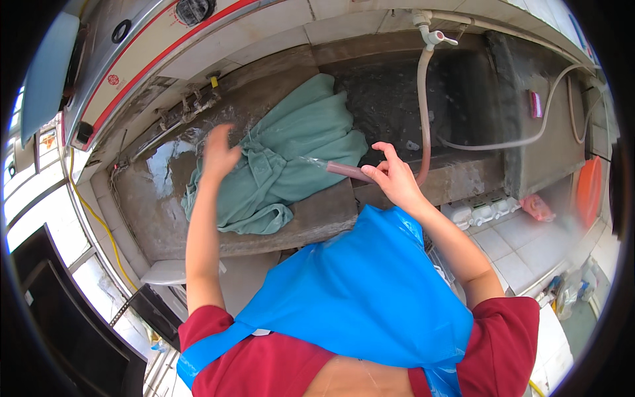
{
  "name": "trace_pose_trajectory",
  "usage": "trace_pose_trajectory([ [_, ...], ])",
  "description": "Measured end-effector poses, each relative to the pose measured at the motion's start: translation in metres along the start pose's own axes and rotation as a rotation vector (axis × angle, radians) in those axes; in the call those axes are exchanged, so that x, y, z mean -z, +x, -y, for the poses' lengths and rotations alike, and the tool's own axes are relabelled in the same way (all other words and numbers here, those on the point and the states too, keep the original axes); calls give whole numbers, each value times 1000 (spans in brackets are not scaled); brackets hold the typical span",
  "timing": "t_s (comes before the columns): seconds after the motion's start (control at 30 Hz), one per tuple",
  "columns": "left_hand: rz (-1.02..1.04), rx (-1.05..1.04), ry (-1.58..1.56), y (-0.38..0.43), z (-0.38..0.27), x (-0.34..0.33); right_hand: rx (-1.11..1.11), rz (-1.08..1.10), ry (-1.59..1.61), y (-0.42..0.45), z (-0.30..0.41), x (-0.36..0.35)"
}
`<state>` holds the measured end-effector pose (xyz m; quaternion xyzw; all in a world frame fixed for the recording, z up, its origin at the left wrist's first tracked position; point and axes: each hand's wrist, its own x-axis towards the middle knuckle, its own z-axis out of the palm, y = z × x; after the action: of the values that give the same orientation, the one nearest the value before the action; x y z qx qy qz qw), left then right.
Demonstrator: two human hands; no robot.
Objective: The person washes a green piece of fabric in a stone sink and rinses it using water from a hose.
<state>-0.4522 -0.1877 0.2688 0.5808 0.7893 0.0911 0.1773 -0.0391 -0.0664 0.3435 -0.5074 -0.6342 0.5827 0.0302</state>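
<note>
A wet green cloth [297, 149] lies bunched and spread over the stone counter, one end hanging towards the dark basin. My right hand [394, 176] grips a pinkish hose [347, 171] near its open end, thumb on top. Clear water [313, 161] spurts from the hose end leftwards onto the cloth. My left hand [220, 154] hovers, blurred, by the left part of the cloth with its thumb apart from the fingers and nothing in it. Whether it touches the cloth I cannot tell.
The hose hangs from a white tap [436, 37] above the water-filled basin [392, 99]. A second pale hose [526, 143] crosses the right ledge, near a pink sponge [536, 104]. White jugs [478, 213] stand below. A machine with red trim [134, 64] overhangs the left side.
</note>
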Motion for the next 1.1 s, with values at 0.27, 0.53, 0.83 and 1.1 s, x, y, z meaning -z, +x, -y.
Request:
trace_pose_trajectory([
  [0.27, 100, 287, -137, 79, -75, -105, 26, -32, -55, -2, -31, 2],
  [0.53, -30, 78, -538, -4, -150, -76, 88, -77, -82, -28, -55, 3],
  [0.83, -332, 129, -465, -137, -165, -132, 168, -168, -118, -49, -61, 10],
  [1.1, -305, 7, 99, -38, -203, -163, 161, -158, -124, -37, -60, 4],
])
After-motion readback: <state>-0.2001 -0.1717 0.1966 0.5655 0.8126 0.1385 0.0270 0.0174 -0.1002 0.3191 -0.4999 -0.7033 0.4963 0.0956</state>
